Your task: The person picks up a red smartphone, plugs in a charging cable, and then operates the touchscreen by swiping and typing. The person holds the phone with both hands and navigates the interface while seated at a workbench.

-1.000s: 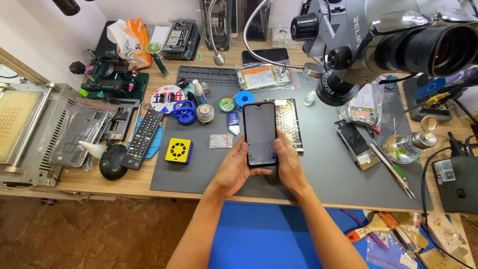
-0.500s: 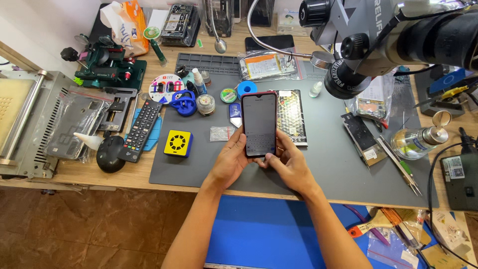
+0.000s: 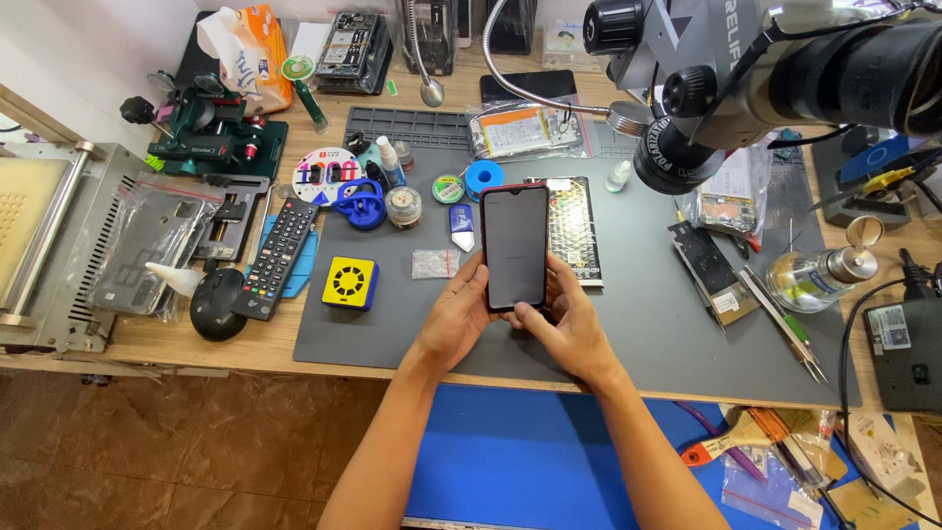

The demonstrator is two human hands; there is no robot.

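Observation:
A black smartphone point(image 3: 514, 245) with a dark screen and reddish edge stands upright over the grey work mat point(image 3: 648, 324). My left hand point(image 3: 453, 319) grips its lower left side. My right hand point(image 3: 569, 329) cups its lower right corner, thumb on the bottom of the screen. Behind the phone lies a black patterned phone back point(image 3: 574, 231) flat on the mat.
A microscope head point(image 3: 765, 69) overhangs the right rear. A yellow square tool point(image 3: 350, 282), small plastic bag point(image 3: 434, 262), remote control point(image 3: 280, 245), mouse point(image 3: 218, 304) and blue suction tool point(image 3: 361, 206) lie left. Tweezers point(image 3: 785, 324) and a glass bottle point(image 3: 819, 275) are right.
Both hands and the phone keep the same grip. The view has shifted slightly, so the phone and desk sit a little lower in the frame.

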